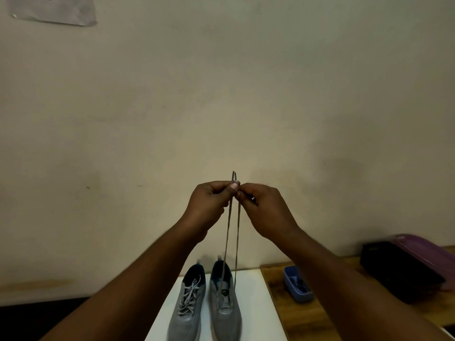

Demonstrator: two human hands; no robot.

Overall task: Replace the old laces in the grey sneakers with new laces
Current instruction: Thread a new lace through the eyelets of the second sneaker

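Two bare hands raised high in front of a plain cream wall (221,82), knuckles almost touching. Left hand (209,203) with fingers curled, pinching one strand of a thin grey shoelace (232,232) just below its tip; right hand (263,207) likewise curled, pinching the other strand beside it. Both lace tips poking up side by side above the fingertips, close together. Two strands hanging down taut from the hands to the right grey knit sneaker (225,301), threaded only through the lowest eyelets near the toe, upper eyelets bare, dark blue lining of the opening showing. Left grey knit sneaker (188,306) just beside it, fully laced with a pale grey lace tied in a loose bow. Both sneakers upright on a white desk (256,313), toes toward the camera, heels toward the wall. To the right, on a brown wooden surface (283,323), a small blue rectangular plastic tub (296,285) holding some dark items, too blurred to identify. Further right, a black box-like case (398,271) with a purple flat item (428,249) lying on top. A pale sheet of paper (53,11) fixed to the wall at upper left.
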